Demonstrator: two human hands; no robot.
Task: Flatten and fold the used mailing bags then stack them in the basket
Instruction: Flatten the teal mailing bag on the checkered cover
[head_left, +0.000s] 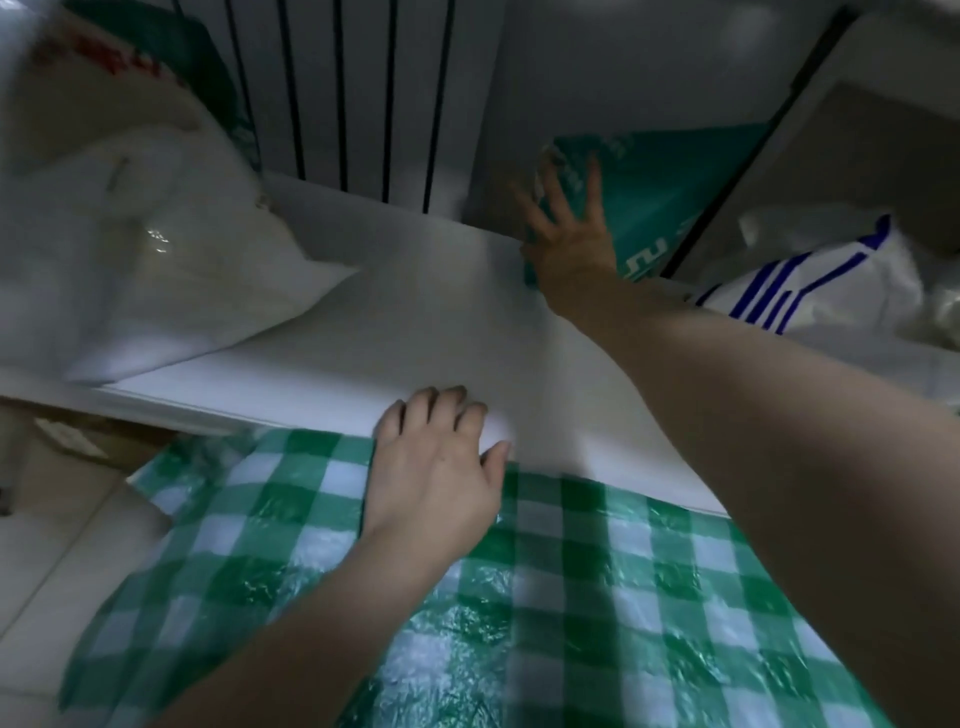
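Observation:
A teal mailing bag (654, 192) with white print leans at the back right, past the far edge of the white tabletop (415, 312). My right hand (566, 228) reaches out to it with fingers spread and lies flat against its left part. My left hand (441, 457) rests palm down on the near edge of the white tabletop, fingers curled over it, holding nothing. A white mailing bag (171, 270) lies crumpled at the left on the tabletop. Another white bag with blue stripes (810, 286) lies at the right. No basket is clearly visible.
A green and white checked plastic sheet (519, 597) covers the near surface below my arms. A white radiator (358, 93) stands behind the table. A white box or cabinet (872, 130) rises at the far right. Cardboard and tiled floor (67, 519) show at the lower left.

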